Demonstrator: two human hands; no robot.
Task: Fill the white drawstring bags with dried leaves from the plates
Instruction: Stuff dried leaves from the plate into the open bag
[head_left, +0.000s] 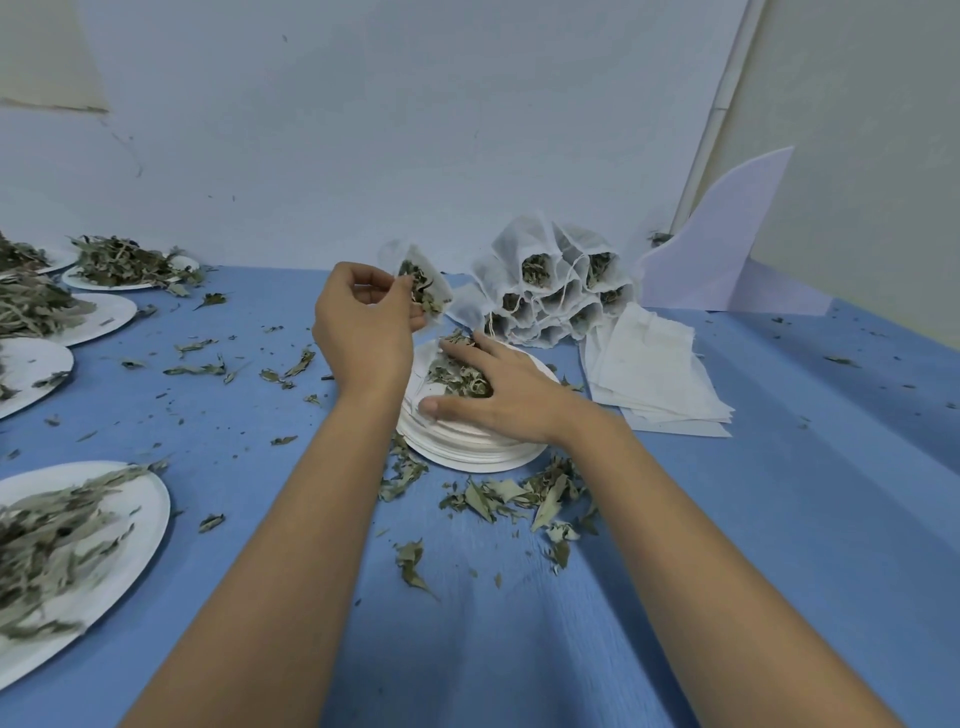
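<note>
- The left hand (363, 322) is hovering above the table, beyond the stack of plates, and is pinching a white drawstring bag (435, 291) by its open mouth, fingers curled in against the thumb.
- That bag is hanging tilted from the fingertips, clear of the table, and dark dried leaves are showing through its thin cloth (it is partly filled).
- The right hand (493, 395) is lying palm-down on a small heap of dried leaves (451, 373) on top of the stack of white plates (467, 453).
- Its index finger is reaching forward across the heap, its other fingers are bending down into the leaves, and its thumb is resting apart on a bare patch of plate; I cannot tell whether any leaves are actually being gripped.
- A pile of filled bags (556, 291) is leaning against the wall just behind the stack, mouths facing the camera.
- A stack of flat empty bags (654, 374) is lying just right of the plates.
- Loose leaf scraps (519, 493) are lying scattered over the blue tablecloth (779, 519), thickest just in front of the stack.
- More leaf-laden plates are sitting along the left edge, the nearest plate (148, 499) heaped with pale leaves.
- A white board offcut (727, 249) is standing against the wall at the right.
</note>
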